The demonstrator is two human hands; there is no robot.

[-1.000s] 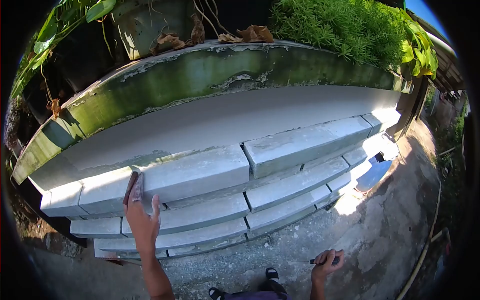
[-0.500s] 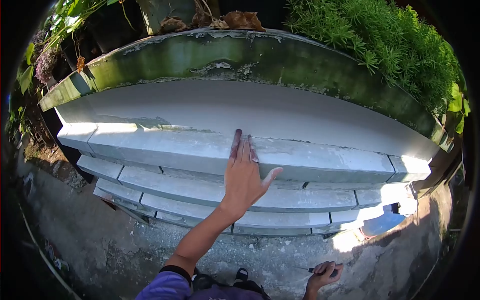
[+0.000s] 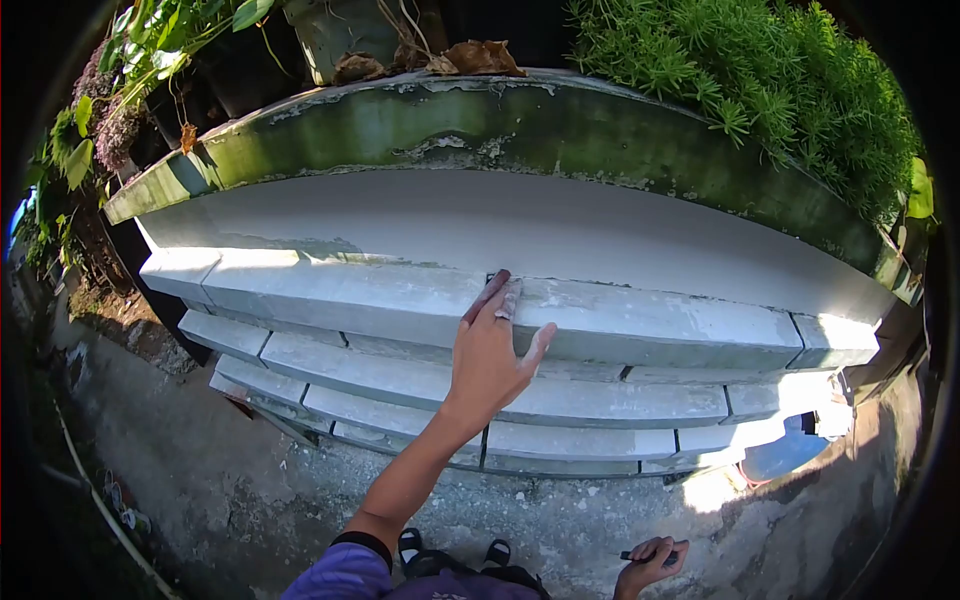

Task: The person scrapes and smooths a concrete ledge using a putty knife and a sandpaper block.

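My left hand point(image 3: 488, 360) reaches out palm down over the top block course point(image 3: 375, 292). Its fingertips touch the block near the seam with the white wall panel point(image 3: 480, 215), and the thumb sticks out to the right. The fingers are stretched and close together, smeared dark reddish and whitish. Beside the fingertips is a small dark spot at the seam. Low on the right, my right hand point(image 3: 652, 568) is closed around a slim dark-handled tool point(image 3: 628, 555); its far end is hard to make out.
Below the top course, more grey block courses point(image 3: 480, 390) step down to a rough concrete floor point(image 3: 390, 500). A mossy green rim point(image 3: 380, 135) overhangs the panel, with dry leaves point(image 3: 480, 57) and a bushy green plant point(image 3: 740, 70) above. A bluish rounded object point(image 3: 780, 452) sits at right.
My left fingers have drawn closer together and tilted right along the seam. My right hand has turned slightly, still holding the tool. The whole view has shifted a little.
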